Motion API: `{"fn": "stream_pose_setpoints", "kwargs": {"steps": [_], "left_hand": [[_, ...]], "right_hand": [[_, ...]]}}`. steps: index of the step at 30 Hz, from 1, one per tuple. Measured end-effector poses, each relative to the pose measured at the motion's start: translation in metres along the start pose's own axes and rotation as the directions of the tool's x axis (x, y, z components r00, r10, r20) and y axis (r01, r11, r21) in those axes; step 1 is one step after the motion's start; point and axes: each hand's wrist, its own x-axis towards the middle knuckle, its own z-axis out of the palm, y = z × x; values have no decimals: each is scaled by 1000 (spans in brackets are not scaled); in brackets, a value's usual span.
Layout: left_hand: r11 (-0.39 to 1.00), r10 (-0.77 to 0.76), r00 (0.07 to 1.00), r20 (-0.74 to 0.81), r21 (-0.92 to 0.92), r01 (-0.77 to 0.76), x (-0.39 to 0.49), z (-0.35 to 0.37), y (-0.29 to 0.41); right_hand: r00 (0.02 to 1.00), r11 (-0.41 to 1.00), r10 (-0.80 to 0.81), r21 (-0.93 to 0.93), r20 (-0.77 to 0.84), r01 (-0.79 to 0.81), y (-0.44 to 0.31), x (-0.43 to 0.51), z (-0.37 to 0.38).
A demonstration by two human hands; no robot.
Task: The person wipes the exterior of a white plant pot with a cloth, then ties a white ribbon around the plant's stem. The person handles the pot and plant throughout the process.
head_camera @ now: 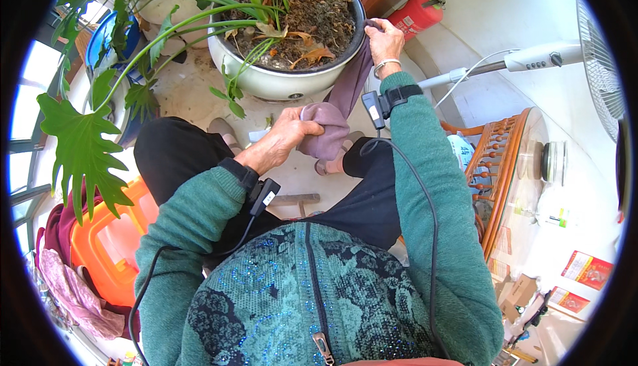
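A long mauve and dark purple cloth (353,79) stretches between my two hands, beside the right side of a large white plant pot (269,79). My left hand (284,137) grips its lighter, bunched end in front of the pot, thumb on top. At the pot's dark rim, my right hand (386,42) pinches the darker upper end. Soil (309,22) with dry brown leaves fills the pot, and green stems rise from it. What the cloth covers on the pot's side is hidden.
A red fire extinguisher (416,16) lies behind my right hand. To the right are a standing fan (538,56) and a glass-topped wooden table (503,181). Large green leaves (82,152) overhang an orange plastic container (112,246) on the left. A blue bucket (99,39) stands farther back.
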Motion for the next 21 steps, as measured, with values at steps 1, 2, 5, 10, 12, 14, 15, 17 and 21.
{"fn": "stream_pose_setpoints", "kwargs": {"steps": [1,2,5,10,12,14,15,17,21], "left_hand": [[1000,22,1000,19,4,-22,0,-1,1],[1000,23,999,33,12,-23,0,-1,2],[999,14,999,36,36,-15,1,-2,2],[997,12,999,43,78,-15,2,-2,-3],[996,28,999,17,82,-29,1,-4,-4],[994,22,998,51,103,-28,-1,-8,-4],[993,12,998,54,115,-18,-3,-12,-4],[982,25,998,58,187,-35,-10,-17,-5],[1000,4,999,-37,21,-3,-18,-22,-7]], "right_hand": [[998,998,-61,18,20,60,0,2,-1],[996,996,-84,19,40,83,1,3,-3],[996,996,-80,-23,48,81,3,-13,-9],[957,962,-81,274,279,1,9,-73,-29],[904,943,-73,325,421,-75,10,-107,-35],[855,859,68,407,514,-312,11,-142,-38],[870,768,67,531,488,-357,12,-152,-39],[849,568,202,647,489,-508,10,-165,-41],[879,468,123,754,461,-461,-5,-166,-47]]}}
